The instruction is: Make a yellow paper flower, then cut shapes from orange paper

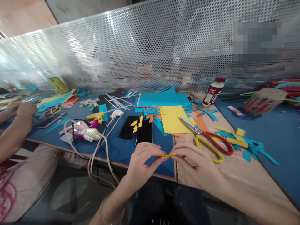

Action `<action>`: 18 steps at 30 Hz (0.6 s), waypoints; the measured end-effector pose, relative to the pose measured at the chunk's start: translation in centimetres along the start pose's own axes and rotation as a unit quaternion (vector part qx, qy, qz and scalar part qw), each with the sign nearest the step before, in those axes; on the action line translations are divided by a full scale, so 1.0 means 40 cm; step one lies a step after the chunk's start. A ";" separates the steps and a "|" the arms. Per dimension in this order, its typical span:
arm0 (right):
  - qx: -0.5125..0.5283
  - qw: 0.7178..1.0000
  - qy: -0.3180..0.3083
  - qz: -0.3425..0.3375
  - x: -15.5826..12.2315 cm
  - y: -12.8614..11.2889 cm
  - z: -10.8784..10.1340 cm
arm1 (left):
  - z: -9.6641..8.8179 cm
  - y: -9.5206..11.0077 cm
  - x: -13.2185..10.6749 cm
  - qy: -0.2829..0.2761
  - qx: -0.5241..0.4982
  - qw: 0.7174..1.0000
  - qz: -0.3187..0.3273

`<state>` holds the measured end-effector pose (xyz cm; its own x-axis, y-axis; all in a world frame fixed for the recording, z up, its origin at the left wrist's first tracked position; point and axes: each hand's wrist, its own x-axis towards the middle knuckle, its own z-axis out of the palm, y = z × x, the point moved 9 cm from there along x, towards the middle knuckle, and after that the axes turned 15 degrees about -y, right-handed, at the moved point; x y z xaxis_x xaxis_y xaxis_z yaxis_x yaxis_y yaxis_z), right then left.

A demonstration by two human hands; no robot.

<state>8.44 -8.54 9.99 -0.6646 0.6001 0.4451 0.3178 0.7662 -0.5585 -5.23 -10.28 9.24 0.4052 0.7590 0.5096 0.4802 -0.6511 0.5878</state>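
Between my two hands is a small folded piece of yellow paper [168, 155], held just over the table's front edge. My left hand [145, 159] pinches its left end between thumb and fingers. At the other end, my right hand [193, 161] pinches it the same way. Beyond my hands lie two dark phones, one [127, 131] on the left and one [144, 135] nearer, with several small yellow folded paper pieces [135, 125] on them. Scissors [206, 135] with red and yellow handles rest past my right hand, their tips over a yellow sheet [174, 118].
Blue sheets [157, 99] lie behind the yellow one. A yellow glue gun [95, 117] and a power strip [91, 133] with cables are at left. A brown bottle [213, 90] stands by the perforated metal screen [150, 40]. Another person's hands [25, 109] are at far left.
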 end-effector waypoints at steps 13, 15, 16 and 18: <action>0.134 0.974 -0.167 0.073 0.096 0.029 0.078 | -0.054 -0.039 -0.037 0.053 -0.012 0.998 -0.003; 0.181 0.953 -0.222 0.096 0.137 0.043 0.112 | -0.073 -0.068 -0.059 0.071 -0.028 0.997 -0.027; 0.210 0.939 -0.251 0.102 0.159 0.047 0.130 | -0.085 -0.083 -0.072 0.080 -0.031 0.995 -0.042; 0.274 0.899 -0.328 0.095 0.206 0.045 0.175 | -0.112 -0.114 -0.102 0.103 -0.032 0.992 -0.071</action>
<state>-1.20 -3.81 7.74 -0.9464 0.3062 -0.1031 0.2066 0.3282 -0.9217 -12.56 -10.45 7.30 0.1654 0.8302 0.5324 0.4675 -0.5413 0.6988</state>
